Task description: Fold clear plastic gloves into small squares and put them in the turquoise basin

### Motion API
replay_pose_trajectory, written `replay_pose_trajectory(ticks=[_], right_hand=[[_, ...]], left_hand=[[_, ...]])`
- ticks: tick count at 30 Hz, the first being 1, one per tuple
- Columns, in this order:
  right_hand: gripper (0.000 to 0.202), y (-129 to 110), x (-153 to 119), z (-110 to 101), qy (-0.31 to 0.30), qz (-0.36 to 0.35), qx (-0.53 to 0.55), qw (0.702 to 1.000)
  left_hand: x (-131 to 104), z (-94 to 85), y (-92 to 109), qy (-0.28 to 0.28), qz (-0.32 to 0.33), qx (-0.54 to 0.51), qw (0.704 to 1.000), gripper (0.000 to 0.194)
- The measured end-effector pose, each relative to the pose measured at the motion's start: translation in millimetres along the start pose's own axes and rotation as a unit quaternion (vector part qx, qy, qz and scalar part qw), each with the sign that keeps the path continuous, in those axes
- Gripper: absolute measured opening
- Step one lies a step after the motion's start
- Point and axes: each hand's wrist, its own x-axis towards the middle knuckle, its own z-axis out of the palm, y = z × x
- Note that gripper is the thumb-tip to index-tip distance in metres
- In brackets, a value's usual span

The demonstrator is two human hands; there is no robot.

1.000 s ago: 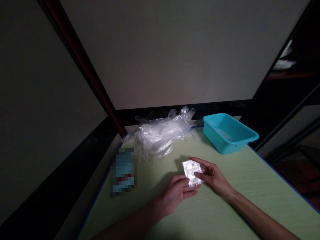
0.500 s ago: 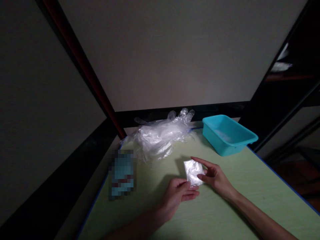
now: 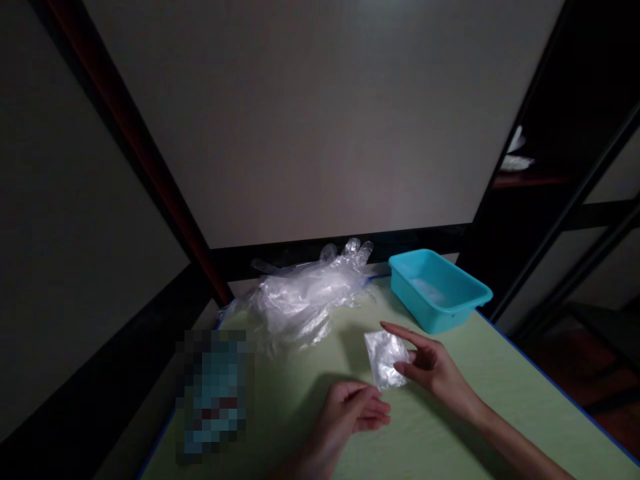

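Observation:
My right hand (image 3: 433, 367) holds a small, square, shiny clear plastic packet (image 3: 386, 357) by its right side, thumb in front and the index finger along the top edge. Just below and to the left of the packet is my left hand (image 3: 353, 410), its fingers loosely bent and a little apart. The left fingertips come close to the packet's lower corner; whether they touch it I cannot tell. Beyond both hands lies a loose heap of thin clear plastic gloves (image 3: 305, 293), some finger shapes sticking up at its back.
A turquoise plastic basin (image 3: 425, 308) stands at the table's back right, with something whitish inside. At the left edge lies a blurred-out bluish item (image 3: 215, 393). The pale green table (image 3: 450, 440) has blue edging and meets a panelled wall (image 3: 330, 133).
My left hand has drawn slightly down and away from the packet's lower corner. The right hand keeps its hold. The whole view has shifted as my head tilted up and turned right.

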Motion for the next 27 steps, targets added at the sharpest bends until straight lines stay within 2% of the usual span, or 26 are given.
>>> replay_pose_trajectory(ticks=[3, 6, 11, 15, 18, 22, 24, 27], right_hand=[[0.050, -22.3, 6.7, -18.8, 0.004, -0.007, -0.015, 1.000], [0.054, -41.4, 15.4, -45.8, 0.018, 0.005, -0.055, 0.998], [0.057, -54.1, 29.3, -97.8, 0.106, -0.026, -0.098, 0.989], [0.057, -58.0, 35.4, -126.3, 0.158, -0.037, -0.103, 0.981], [0.054, -61.6, 38.4, -135.7, 0.185, -0.035, -0.106, 0.976], [0.050, -65.5, 41.3, -139.7, 0.188, -0.039, -0.103, 0.976], [0.049, -69.3, 41.3, -139.1, 0.181, -0.046, -0.107, 0.977], [0.046, -78.9, 39.6, -134.3, 0.164, -0.050, -0.123, 0.978]], left_hand=[[27.1, 13.9, 12.3, -0.012, 0.027, -0.009, 1.000, 0.016], [64.1, 39.5, 27.0, -0.004, 0.039, -0.032, 0.999, 0.005], [129.4, 82.3, 43.2, 0.004, 0.039, -0.047, 0.998, 0.020], [165.0, 99.7, 46.5, 0.029, 0.056, -0.044, 0.997, 0.029], [176.1, 107.5, 46.1, 0.030, 0.081, -0.043, 0.995, 0.029], [172.1, 110.9, 48.4, 0.016, 0.123, -0.053, 0.991, 0.021], [162.7, 105.0, 52.5, 0.003, 0.139, -0.055, 0.989, 0.017], [140.2, 84.9, 61.2, -0.030, 0.147, -0.048, 0.987, 0.011]])
